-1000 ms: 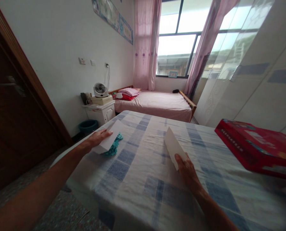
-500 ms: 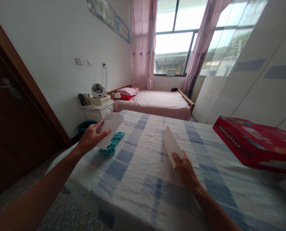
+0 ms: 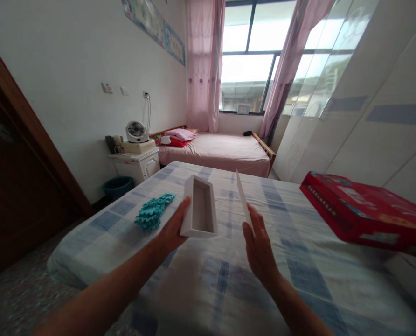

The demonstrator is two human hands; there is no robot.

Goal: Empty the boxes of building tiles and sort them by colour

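1. Left hand [image 3: 171, 231]: holds a shallow white box [image 3: 199, 207] by its near-left edge, fingers behind and thumb on the rim. The box is lifted off the surface and tilted so its open, empty inside faces the camera.
2. Right hand [image 3: 259, 247]: fingers straight and close together, pinching the near end of a thin white panel [image 3: 243, 200]. The panel stands on edge, seen almost edge-on. Cannot tell whether it is a lid or a flat card.
3. Box and panel are just beside each other but apart, with a clear gap between them, above the middle of the checked cloth [image 3: 299, 261].
4. Judgement: both pieces are picked up and held face to face, not joined. Fitting them would call for turning the panel flat to the opening and lining up its edges with the rim.
5. Left of the box, a teal crochet piece [image 3: 154, 211] lies on the cloth, untouched.
6. Right, a red carton [image 3: 365, 214] rests on the cloth, well apart from the hands.
7. Far: a pink bed [image 3: 222, 151], and a nightstand [image 3: 136, 163] carrying a small fan [image 3: 137, 131].
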